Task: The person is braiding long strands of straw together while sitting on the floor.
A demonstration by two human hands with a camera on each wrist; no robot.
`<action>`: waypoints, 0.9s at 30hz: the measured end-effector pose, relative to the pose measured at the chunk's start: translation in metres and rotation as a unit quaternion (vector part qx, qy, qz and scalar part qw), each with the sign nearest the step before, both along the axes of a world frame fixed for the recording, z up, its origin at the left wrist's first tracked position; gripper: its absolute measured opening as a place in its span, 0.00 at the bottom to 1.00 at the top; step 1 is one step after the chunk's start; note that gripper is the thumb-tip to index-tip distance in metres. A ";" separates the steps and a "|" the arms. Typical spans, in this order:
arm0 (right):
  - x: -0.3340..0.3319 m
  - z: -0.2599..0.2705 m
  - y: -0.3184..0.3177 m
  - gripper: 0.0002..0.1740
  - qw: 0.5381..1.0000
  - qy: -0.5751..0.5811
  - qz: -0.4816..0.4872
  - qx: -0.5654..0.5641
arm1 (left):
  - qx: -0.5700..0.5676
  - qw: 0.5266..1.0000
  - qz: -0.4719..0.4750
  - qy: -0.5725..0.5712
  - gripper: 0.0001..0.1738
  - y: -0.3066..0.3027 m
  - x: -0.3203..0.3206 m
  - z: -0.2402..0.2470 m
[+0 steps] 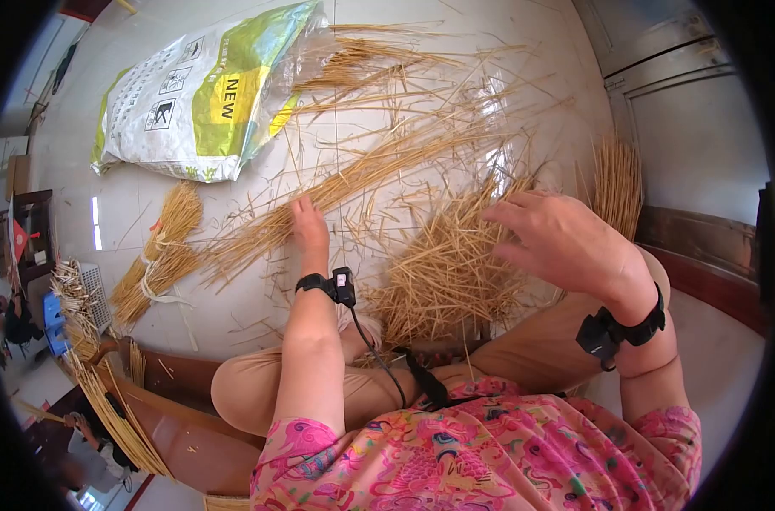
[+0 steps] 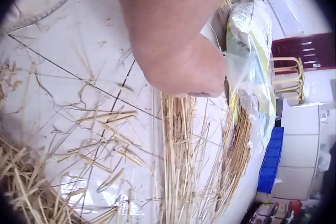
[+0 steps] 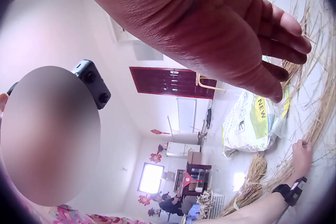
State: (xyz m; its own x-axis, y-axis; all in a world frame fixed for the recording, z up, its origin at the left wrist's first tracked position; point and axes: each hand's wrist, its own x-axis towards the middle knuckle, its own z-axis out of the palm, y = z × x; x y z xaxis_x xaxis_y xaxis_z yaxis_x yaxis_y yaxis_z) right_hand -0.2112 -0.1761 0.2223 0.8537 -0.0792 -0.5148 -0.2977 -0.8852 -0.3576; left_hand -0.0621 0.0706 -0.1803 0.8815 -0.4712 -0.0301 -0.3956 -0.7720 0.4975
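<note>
Long straw stalks [image 1: 353,180] lie in a loose band across the tiled floor. The left hand [image 1: 309,223] is at their middle, its fingers curled on the stalks; in the left wrist view the stalks [image 2: 178,161] run out from beneath the hand [image 2: 184,72], which hides its own fingertips. The right hand [image 1: 558,234] is raised over the right side of a heap of short, tangled straw [image 1: 447,272]. In the right wrist view the right hand [image 3: 236,40] has its fingers spread and relaxed, with nothing held.
A white and green sack [image 1: 209,94] lies at the upper left, with more straw at its mouth. Tied straw bundles [image 1: 159,255] lie at the left. A straw bundle [image 1: 617,187] stands by the metal cabinet [image 1: 703,128] at right. A wooden bench [image 1: 183,426] is at lower left.
</note>
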 end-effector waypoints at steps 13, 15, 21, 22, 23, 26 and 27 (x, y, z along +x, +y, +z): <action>-0.003 -0.004 0.003 0.19 1.000 0.015 0.025 0.002 | 0.061 0.994 -0.064 0.067 0.10 -0.020 -0.020 -0.016; -0.003 -0.005 0.004 0.19 0.999 0.017 0.032 -0.008 | 0.062 0.994 -0.063 0.068 0.10 -0.022 -0.019 -0.017; -0.003 -0.008 0.004 0.14 0.998 -0.028 0.056 -0.014 | 0.098 0.990 -0.070 0.078 0.11 -0.026 -0.016 -0.024; -0.004 -0.009 0.004 0.13 0.996 -0.052 0.065 -0.018 | 0.116 0.988 -0.066 0.080 0.11 -0.026 -0.015 -0.028; -0.004 -0.009 0.004 0.12 0.996 -0.051 0.064 -0.018 | 0.114 0.988 -0.075 0.068 0.10 -0.025 -0.014 -0.031; -0.004 -0.008 0.003 0.12 0.997 -0.049 0.061 -0.017 | 0.102 0.988 -0.109 0.037 0.08 -0.021 -0.010 -0.030; -0.004 -0.007 0.003 0.12 0.997 -0.049 0.060 -0.015 | 0.092 0.987 -0.125 0.030 0.07 -0.019 -0.006 -0.024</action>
